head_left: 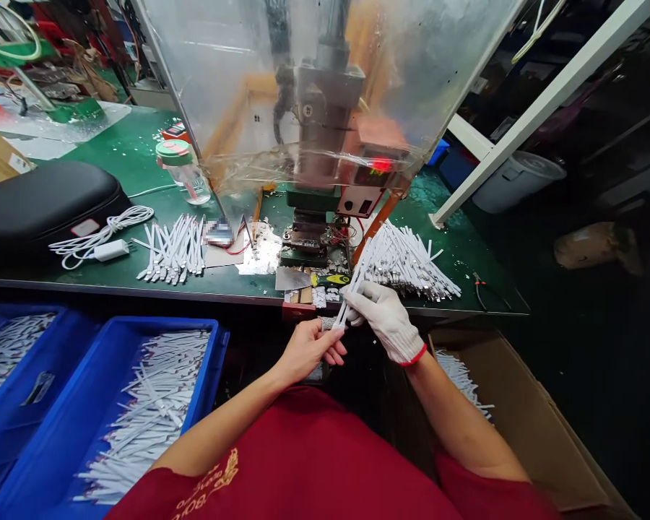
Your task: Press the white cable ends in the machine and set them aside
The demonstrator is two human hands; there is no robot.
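My left hand point(311, 345), bare apart from a grey finger sleeve, pinches the lower ends of a few thin white strips point(352, 292). The strips slant up and to the right across my right hand point(382, 314), which wears a white knit glove with a red cuff and has its fingers closed around them. Just beyond my hands, at the table edge, lie a yellow-and-black handled tool point(330, 280) and a flat metal scraper blade point(292, 279). Behind them stands the press machine point(306, 235). A large pile of similar white strips point(412, 263) lies right of it.
A clear plastic guard point(238, 94) hangs before the press. Left on the green table are another strip pile point(173, 249), a coiled white cable point(108, 235), a bottle point(184, 173) and a black cushion point(48, 209). Pliers point(484, 291) lie right. Blue bins point(217, 347) and a cardboard box point(542, 419) flank me.
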